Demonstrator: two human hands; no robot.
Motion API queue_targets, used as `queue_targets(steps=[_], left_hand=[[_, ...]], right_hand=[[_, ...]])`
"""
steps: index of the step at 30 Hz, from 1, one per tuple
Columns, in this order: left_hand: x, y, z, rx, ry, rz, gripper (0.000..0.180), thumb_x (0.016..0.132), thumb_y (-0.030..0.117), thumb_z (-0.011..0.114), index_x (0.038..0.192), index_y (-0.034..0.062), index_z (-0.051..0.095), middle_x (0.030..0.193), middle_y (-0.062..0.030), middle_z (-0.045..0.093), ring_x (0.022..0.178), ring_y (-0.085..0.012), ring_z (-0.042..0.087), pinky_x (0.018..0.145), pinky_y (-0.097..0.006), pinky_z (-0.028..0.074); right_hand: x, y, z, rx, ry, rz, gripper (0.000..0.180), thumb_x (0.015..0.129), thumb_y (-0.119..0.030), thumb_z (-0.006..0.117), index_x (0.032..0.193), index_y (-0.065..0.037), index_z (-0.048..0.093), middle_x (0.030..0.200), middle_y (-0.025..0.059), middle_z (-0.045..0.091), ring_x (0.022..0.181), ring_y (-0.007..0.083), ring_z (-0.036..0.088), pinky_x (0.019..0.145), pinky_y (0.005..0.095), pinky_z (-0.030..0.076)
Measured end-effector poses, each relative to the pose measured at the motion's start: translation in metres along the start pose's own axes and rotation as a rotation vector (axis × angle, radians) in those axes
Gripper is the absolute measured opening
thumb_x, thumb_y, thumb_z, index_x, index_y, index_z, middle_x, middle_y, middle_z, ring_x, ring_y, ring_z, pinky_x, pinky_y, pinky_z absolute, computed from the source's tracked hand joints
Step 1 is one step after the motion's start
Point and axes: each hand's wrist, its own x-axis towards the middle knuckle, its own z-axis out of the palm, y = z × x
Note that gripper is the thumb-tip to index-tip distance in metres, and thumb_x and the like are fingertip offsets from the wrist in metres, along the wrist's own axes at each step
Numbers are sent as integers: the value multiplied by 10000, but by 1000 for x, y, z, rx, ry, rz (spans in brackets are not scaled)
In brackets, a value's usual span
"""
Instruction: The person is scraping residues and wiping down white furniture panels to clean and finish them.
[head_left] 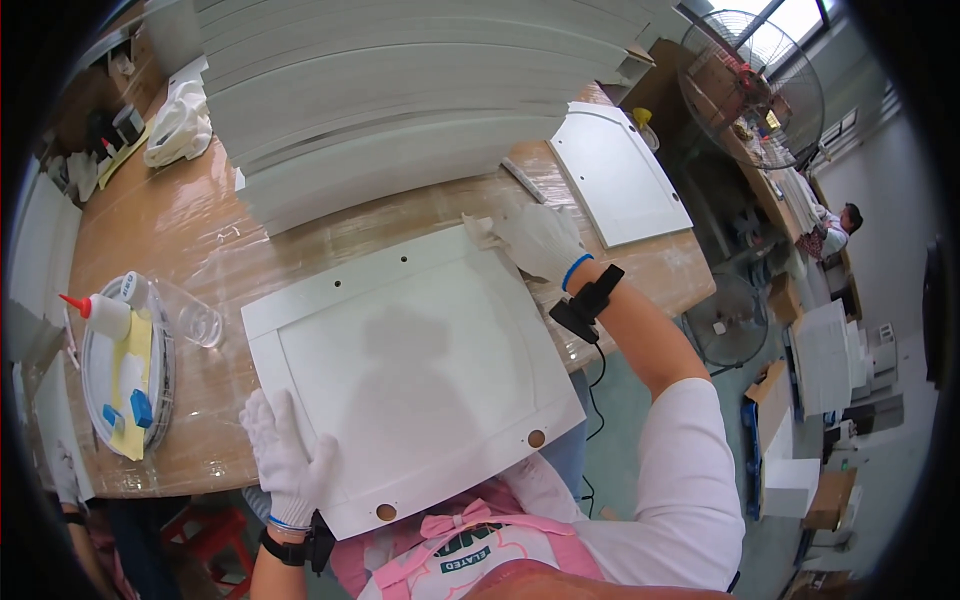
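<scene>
A white cabinet door panel (430, 350) with a raised border lies in front of me, its near edge overhanging the table toward my body. It has two small dark holes near the far edge and two larger round holes near the near edge. My left hand (285, 455), in a white glove, rests against the panel's left edge with fingers spread. At the far right corner, my gloved right hand (540, 240) is closed on a pale beige cloth (482, 232), which touches the panel's edge. Part of the cloth is hidden under the glove.
A tall stack of white panels (400, 130) stands beyond. Another white panel (622, 180) lies at far right. Left are a round tray (165, 400), a red-tipped white bottle (108, 316) and a clear cup (200, 325). A co-worker's gloved hand (63, 472) shows far left.
</scene>
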Motion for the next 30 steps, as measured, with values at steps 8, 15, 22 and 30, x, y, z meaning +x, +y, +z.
queue_targets(steps=[8, 15, 22, 30], left_hand=[[-1, -4, 4, -29, 35, 9, 869, 749, 266, 729, 1494, -19, 386, 1523, -328, 350, 1462, -490, 266, 1224, -584, 161], [-2, -4, 6, -17, 86, 1, 856, 749, 283, 723, 1484, -19, 406, 1526, -312, 362, 1465, -477, 272, 1226, -584, 158], [-3, -4, 2, -6, 78, -8, 845, 768, 242, 707, 1506, -20, 389, 1535, -332, 356, 1462, -485, 288, 1229, -563, 165], [-4, -3, 2, -24, 27, -47, 869, 767, 314, 712, 1509, -4, 390, 1567, -320, 308, 1483, -495, 226, 1235, -571, 133]], right_hand=[[16, 5, -3, 236, 0, 164, 250, 960, -281, 573, 1084, -111, 708, 1117, 169, 676, 1014, 365, 675, 848, 511, 539], [21, 1, 7, 292, 173, 56, 275, 953, -252, 589, 1057, -12, 676, 987, 221, 699, 932, 415, 662, 809, 494, 528], [33, -55, -17, 101, 53, -2, 311, 958, -346, 577, 1015, -66, 700, 1066, 167, 709, 966, 362, 688, 808, 475, 554], [46, -31, -3, 17, -53, 59, 266, 942, -319, 608, 1022, -81, 697, 1046, 177, 689, 961, 363, 677, 814, 460, 555]])
